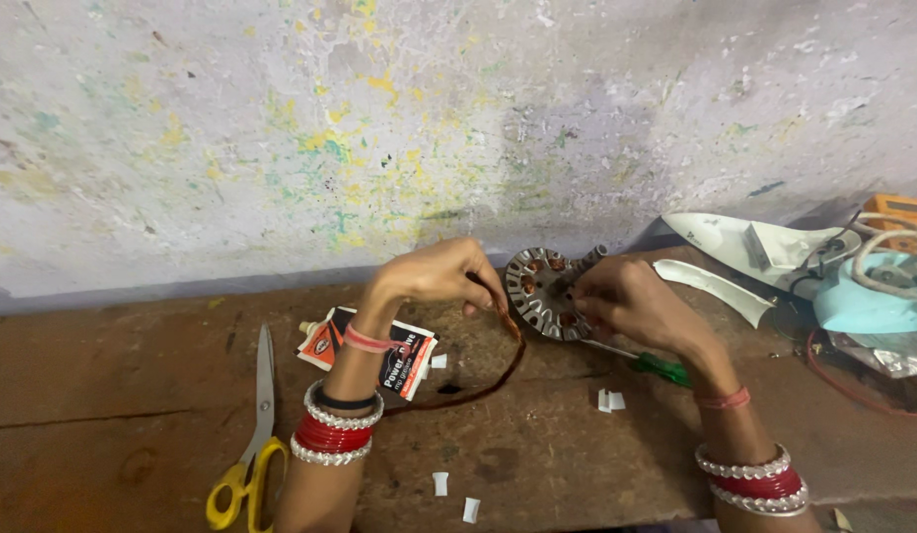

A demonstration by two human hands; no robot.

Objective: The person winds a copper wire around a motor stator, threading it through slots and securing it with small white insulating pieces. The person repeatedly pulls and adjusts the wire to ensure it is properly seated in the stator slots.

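While the right hand (621, 296) grips the stiff, heavy-looking motor core (545, 292) upright on the tabletop (577, 444), the left hand (440, 274) pinches limp copper wire (498, 370); best held by the core's rim.

1 flat sachet (399, 357), orange-black-white, on wooden bench, partly under left wrist.

My right hand (626, 299) covers approx half the round stator (542, 291), & its windings are too blurry to count. The screwdriver (648, 363) tip is hidden under my wrist. The yellow-handled scissors (249, 454) & orange box (900, 209) get cut off at frame edges.
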